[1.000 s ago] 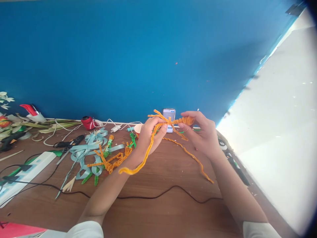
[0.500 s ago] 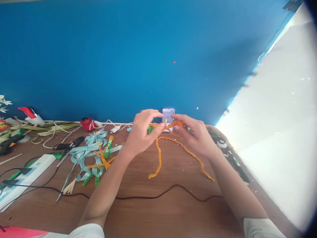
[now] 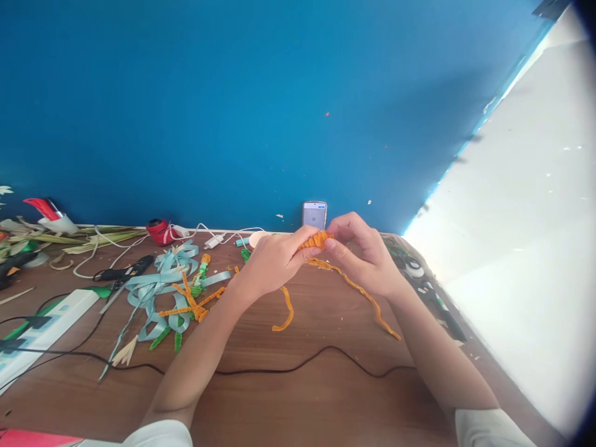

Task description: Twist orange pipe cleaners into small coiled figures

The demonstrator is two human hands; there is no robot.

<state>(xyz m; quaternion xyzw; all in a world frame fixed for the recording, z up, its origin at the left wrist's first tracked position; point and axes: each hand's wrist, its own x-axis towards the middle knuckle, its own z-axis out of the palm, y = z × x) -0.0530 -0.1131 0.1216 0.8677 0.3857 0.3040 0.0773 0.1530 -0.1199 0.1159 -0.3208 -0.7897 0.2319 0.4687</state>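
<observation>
The left hand pinches the orange coil between thumb and fingers, and the right hand grips its other end. The coil sits above the table, in front of the phone. Its long axis runs sideways, the right end pointing slightly upward into the right fingertips.

brown wooden table | pale-blue ribbon | white power strip | black cable | fuzzy orange strand

1 upright phone, white power strip
</observation>
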